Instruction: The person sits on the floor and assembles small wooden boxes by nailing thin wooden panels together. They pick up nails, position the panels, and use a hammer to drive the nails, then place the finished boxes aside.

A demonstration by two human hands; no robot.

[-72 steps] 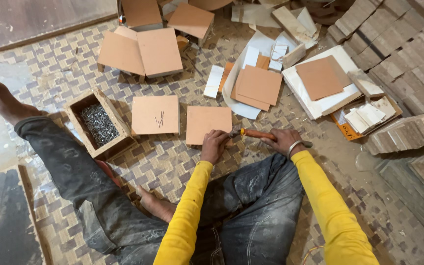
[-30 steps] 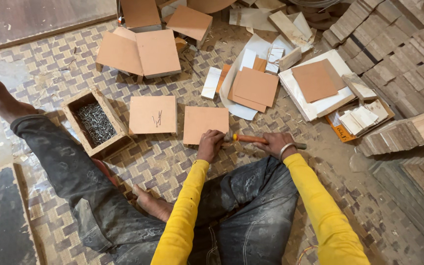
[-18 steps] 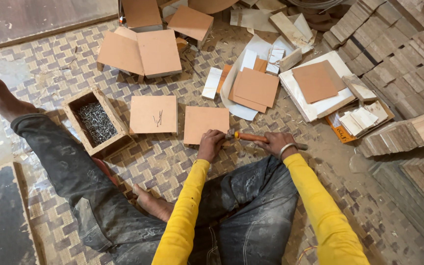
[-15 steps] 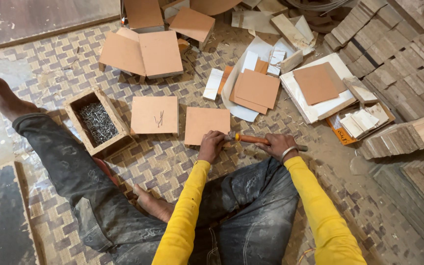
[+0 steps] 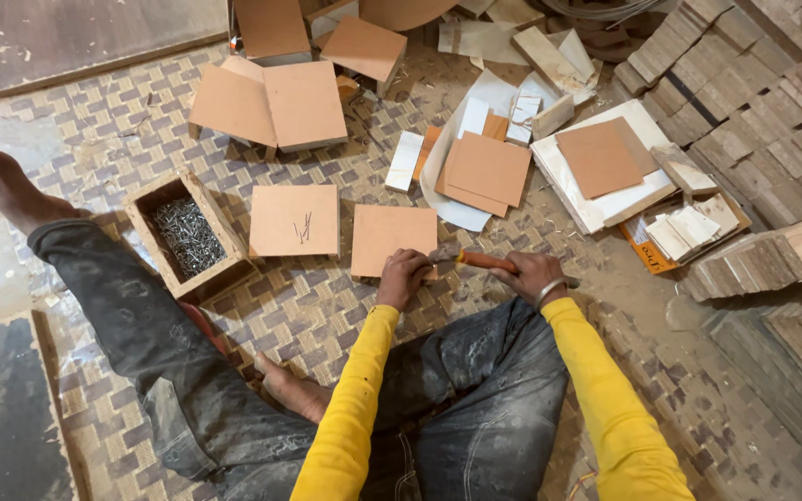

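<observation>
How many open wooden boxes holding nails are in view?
1: the nail box sits on the woven mat, left of the marked brown panel, beside the person's outstretched leg. The clutter above may hide others.

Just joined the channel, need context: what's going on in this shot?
A person sits on a woven mat. The right hand grips an orange-handled hammer, its head at the edge of a square board. The left hand rests on that board's near edge. A box of nails sits to the left, with more boards and offcuts around.

Hammer (image 5: pixel 485 262) head perhaps hidden behind left hand (image 5: pixel 403 276); nails (image 5: pixel 185 237) indistinct.
</observation>
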